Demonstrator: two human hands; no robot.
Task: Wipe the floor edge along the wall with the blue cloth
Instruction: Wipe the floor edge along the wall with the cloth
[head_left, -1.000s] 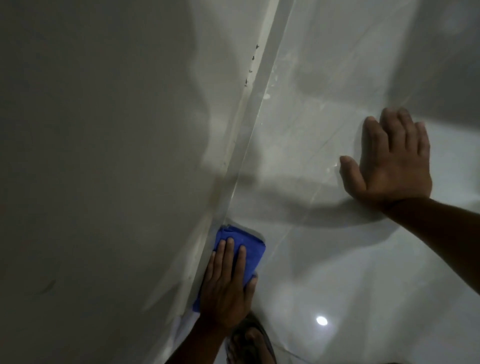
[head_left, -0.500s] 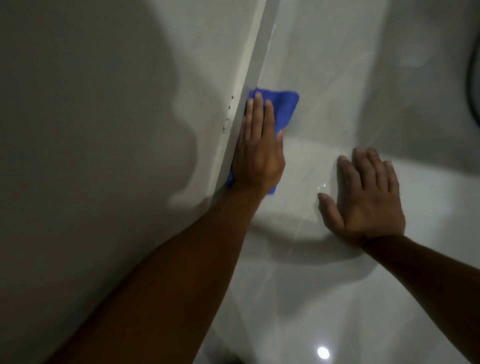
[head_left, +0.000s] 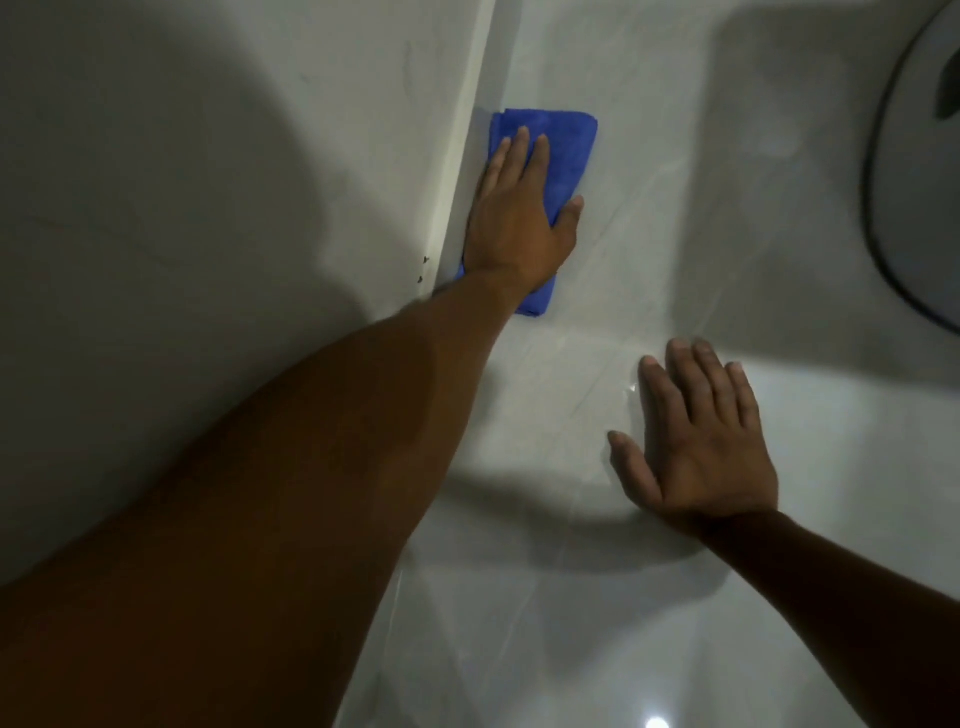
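Against the wall (head_left: 234, 182), left hand (head_left: 517, 223) flat on blue cloth (head_left: 563, 150).

1. One blue cloth (head_left: 563, 143) is lying folded on the floor, its long side touching the skirting.
2. Two bare hands are showing: one left hand (head_left: 517, 223) is pressing flat on the cloth, and one right hand (head_left: 701, 441) is resting flat on the tile.
3. Two bare forearms are reaching in from the bottom edge.
4. One pale skirting strip (head_left: 462, 156) is running along the wall foot.
5. Two small dark marks (head_left: 423, 267) are sitting on the wall.
6. One dark curved object (head_left: 883, 182) is showing at right, its kind unclear.
7. One bright light reflection (head_left: 657, 722) is glinting on the floor.
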